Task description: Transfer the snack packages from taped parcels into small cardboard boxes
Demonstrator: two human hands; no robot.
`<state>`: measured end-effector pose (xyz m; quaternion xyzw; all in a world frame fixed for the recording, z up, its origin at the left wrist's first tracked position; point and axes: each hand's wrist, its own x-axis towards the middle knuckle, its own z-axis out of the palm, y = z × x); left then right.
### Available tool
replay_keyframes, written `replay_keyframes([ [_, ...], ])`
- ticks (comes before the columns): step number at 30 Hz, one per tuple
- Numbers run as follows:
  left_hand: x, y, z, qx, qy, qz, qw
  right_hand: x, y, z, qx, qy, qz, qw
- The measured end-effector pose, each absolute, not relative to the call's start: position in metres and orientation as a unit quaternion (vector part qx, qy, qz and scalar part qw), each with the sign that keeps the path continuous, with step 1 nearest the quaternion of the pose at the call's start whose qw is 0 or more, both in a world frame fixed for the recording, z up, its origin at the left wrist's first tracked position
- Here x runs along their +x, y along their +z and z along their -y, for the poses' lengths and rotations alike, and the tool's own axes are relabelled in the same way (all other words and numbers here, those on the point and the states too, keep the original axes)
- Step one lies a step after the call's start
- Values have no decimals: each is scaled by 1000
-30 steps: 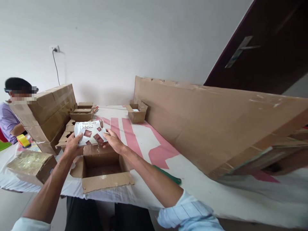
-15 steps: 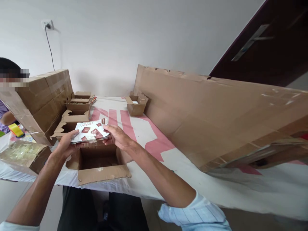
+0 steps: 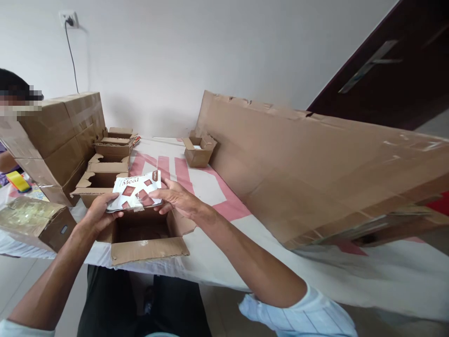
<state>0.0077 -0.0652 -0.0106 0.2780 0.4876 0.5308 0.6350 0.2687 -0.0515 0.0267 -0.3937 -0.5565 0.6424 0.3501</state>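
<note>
A white pouch (image 3: 135,191) with brown-red squares and the word "Meal" on it is held above an open cardboard box (image 3: 150,250). My left hand (image 3: 100,209) grips its left edge, thumb on top and fingers underneath. On the other side my right hand (image 3: 177,199) is closed on the right edge, its thumb lying on the pouch's face. A pale strip, perhaps tape, shows at the pouch's lower edge. The box below has its front flap folded outward, and its dark inside shows no contents that I can make out.
Several open cardboard boxes (image 3: 108,180) run in a row toward the wall. A tall carton stack (image 3: 66,140) stands at left, a person beyond it. A large cardboard panel (image 3: 298,173) leans along the right. A small box (image 3: 197,158) and a taped carton (image 3: 31,220) rest on the cloth.
The pouch is tilted up a little more toward me, and my right hand has shifted slightly along its right edge. The whole view has moved slightly.
</note>
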Motion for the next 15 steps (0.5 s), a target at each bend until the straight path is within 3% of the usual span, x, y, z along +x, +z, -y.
replay_keyframes([
  [15, 26, 6, 79, 259, 510, -473, 670, 278, 30, 61, -418, 597, 578, 366],
])
